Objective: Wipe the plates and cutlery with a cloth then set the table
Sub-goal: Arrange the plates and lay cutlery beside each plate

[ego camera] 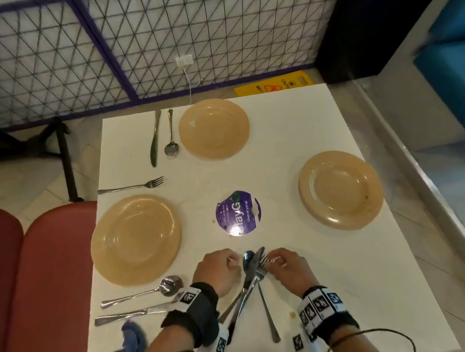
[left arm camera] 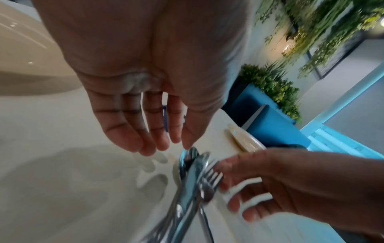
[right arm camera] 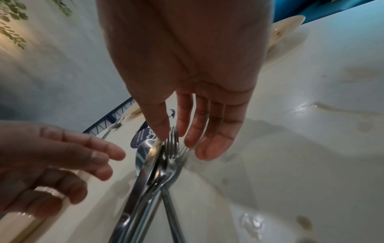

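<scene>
A pile of steel cutlery [ego camera: 252, 279] lies crossed at the near middle of the white table [ego camera: 294, 147]: a spoon [left arm camera: 187, 159], a knife and forks. My right hand [ego camera: 270, 260] has its thumb and forefinger on either side of the top fork's tines [right arm camera: 174, 141] and pinches them. My left hand [ego camera: 228, 261] hovers just left of the spoon bowl with relaxed fingers [left arm camera: 145, 144] and holds nothing. Three tan plates stand at the left [ego camera: 135, 239], far middle [ego camera: 214, 128] and right [ego camera: 340, 189]. A blue cloth [ego camera: 128, 344] lies crumpled at the near left corner.
A knife [ego camera: 155, 138] and spoon [ego camera: 170, 133] lie left of the far plate. A fork [ego camera: 133, 186], a spoon [ego camera: 146, 292] and a knife [ego camera: 131, 316] flank the left plate. A purple round sticker [ego camera: 238, 213] marks the table's centre. Red seats [ego camera: 37, 279] stand left.
</scene>
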